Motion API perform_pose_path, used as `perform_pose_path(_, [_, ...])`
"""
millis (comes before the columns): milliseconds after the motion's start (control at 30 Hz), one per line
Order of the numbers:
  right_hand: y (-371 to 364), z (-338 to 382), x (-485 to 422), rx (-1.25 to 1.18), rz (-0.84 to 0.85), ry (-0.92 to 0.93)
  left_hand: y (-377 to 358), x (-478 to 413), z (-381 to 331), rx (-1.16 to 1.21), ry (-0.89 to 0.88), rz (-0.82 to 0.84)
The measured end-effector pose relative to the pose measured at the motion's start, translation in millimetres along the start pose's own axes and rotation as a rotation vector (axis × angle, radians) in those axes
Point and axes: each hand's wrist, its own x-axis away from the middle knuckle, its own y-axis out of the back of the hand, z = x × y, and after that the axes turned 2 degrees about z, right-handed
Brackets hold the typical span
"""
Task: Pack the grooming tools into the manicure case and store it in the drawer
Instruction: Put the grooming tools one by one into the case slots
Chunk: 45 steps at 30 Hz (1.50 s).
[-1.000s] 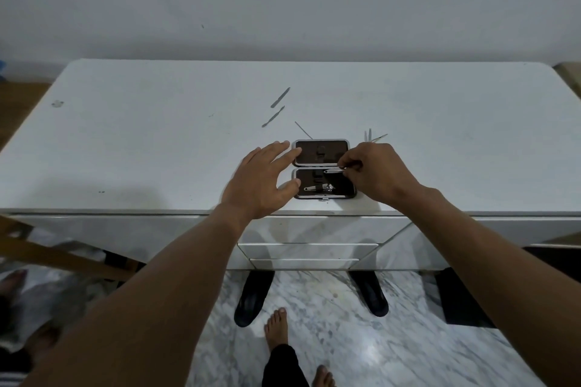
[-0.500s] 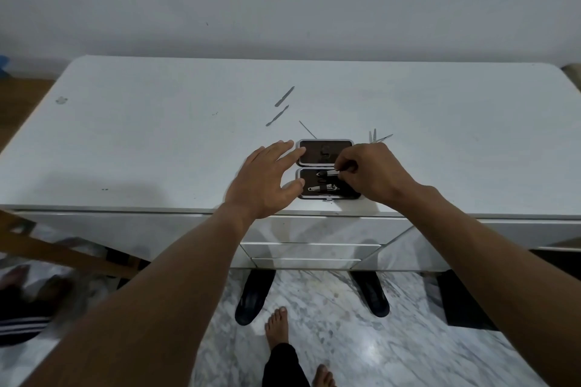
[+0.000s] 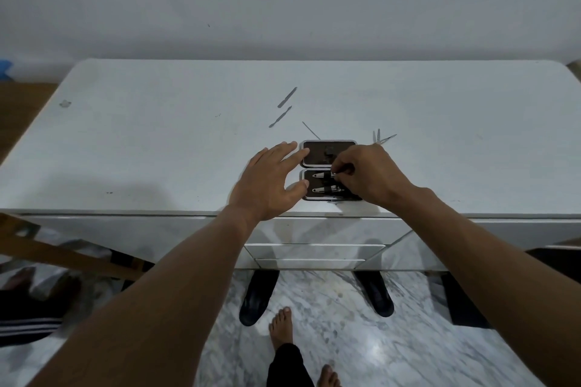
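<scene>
Bare fingers of the right hand (image 3: 366, 176) are pinched together on the end of a small metal tool (image 3: 323, 175) lying in the upper strap of the near half of the manicure case (image 3: 328, 170). A second tool, a nail clipper (image 3: 327, 189), sits strapped just below it in the same half. The left hand (image 3: 268, 181) is spread, fingers apart, its fingertips touching the left edge of the case and its thumb against the near half's corner; it holds nothing. The case lies open flat, dark inside with a pale rim, near the front edge of the white dresser top (image 3: 157, 151); its far half shows only an empty strap. Beyond the case a thin probe (image 3: 311, 130) lies touching or just behind its far rim. Farther back and left, two slim grey files (image 3: 284, 107) lie end to end, apart. Behind the right hand, small scissors or tweezers (image 3: 379, 137) poke out; which one cannot be told. Below the top, the closed drawer fronts (image 3: 314, 253) are visible.
</scene>
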Motion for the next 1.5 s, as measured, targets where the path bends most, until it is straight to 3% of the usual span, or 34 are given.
perform_pose_path(800, [2.4,-0.4,0.1,-0.049,0.008,-0.003,1.1,-0.3,-1.2,0.030,0.010,-0.003])
perform_pose_path(1067, [34.9,-35.4,-4.1,-0.037,-0.297,-0.370,1.7,-0.9,-1.6,0.036,0.018,0.006])
perform_pose_path(1233, [32.0,-43.0,-6.6,-0.037,-0.216,-0.572,1.7,-0.8,-0.5,0.033,0.016,0.010])
perform_pose_path(1500, [25.6,-33.9,-17.4,0.012,-0.135,-0.610,1.2,-0.7,-0.1,0.023,0.015,0.005])
